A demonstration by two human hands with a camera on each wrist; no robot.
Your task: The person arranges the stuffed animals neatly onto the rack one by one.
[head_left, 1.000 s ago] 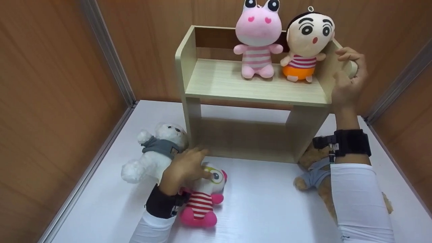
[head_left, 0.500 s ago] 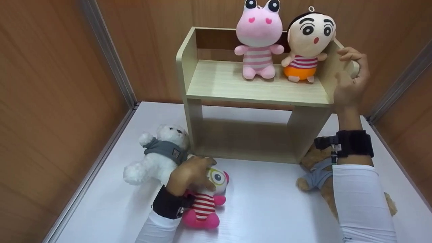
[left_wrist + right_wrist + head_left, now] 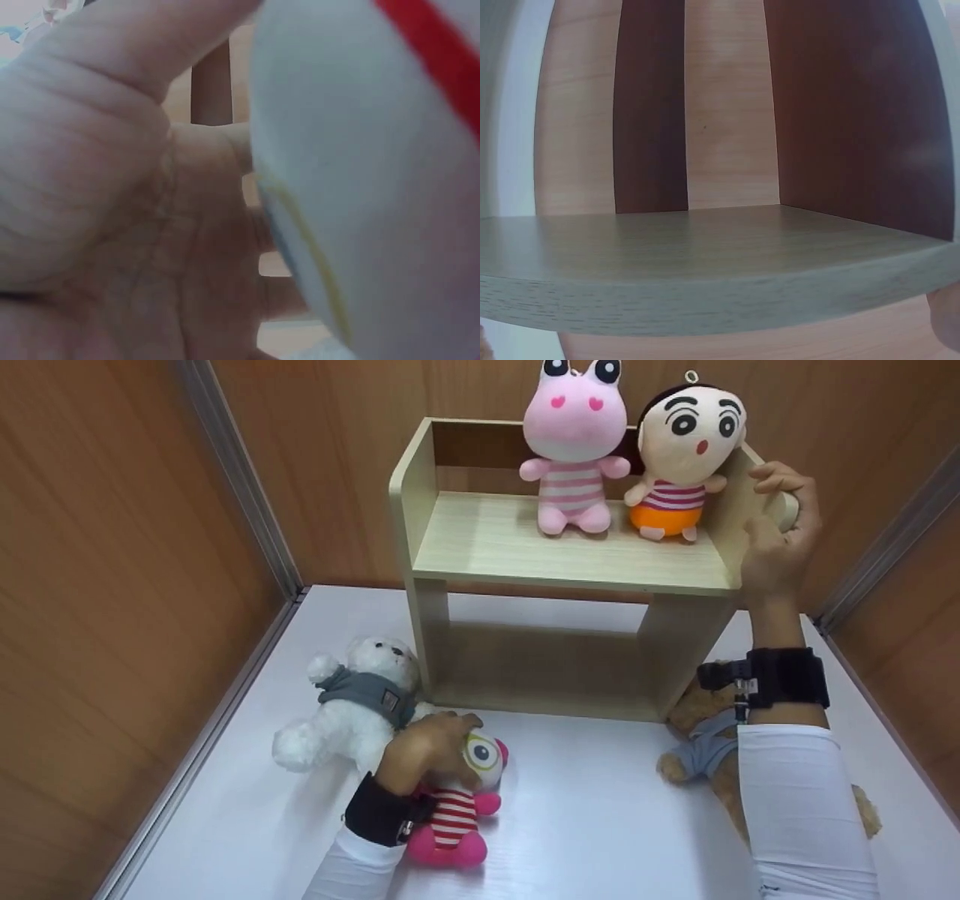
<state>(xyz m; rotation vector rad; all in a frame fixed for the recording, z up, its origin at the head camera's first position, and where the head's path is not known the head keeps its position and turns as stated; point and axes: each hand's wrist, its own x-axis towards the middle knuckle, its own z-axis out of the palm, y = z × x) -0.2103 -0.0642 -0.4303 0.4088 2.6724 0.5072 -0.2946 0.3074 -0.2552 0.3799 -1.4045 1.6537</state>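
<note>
Head view, near edge: the striped plush toy (image 3: 454, 819), with pink feet and a red-and-white body, lies on the white tabletop (image 3: 585, 825), in front of the shelf unit (image 3: 480, 532) and toward its left side; the left hand (image 3: 429, 750) holds it by the head, fingers and thumb curved about it. Left wrist view adds what the head view conceals: the palm faces the toy's white head with a gap between; the thumb reaches its near side, the fingers pass behind it; a red band crosses the toy, close to the lens and blurred.

Beside the left hand lies the white plush bear (image 3: 367, 697) in a grey top, its head next to the unit's left panel; at the opposite side, the brown plush toy (image 3: 709, 746) in pale blue is partly hidden by the right forearm.

The right hand (image 3: 784, 540) grips the edge of the unit's right side panel, fingers bent; right wrist view shows only a sliver of hand at its right border, plus a pale board and dark brown surfaces, details absent from the left wrist view.

Upper compartment contents: the pink plush toy (image 3: 575, 450), upright; to its right, the round-headed doll (image 3: 682, 465) in orange, beside the right panel; the wood-grain wall (image 3: 337, 472) stands beyond.
</note>
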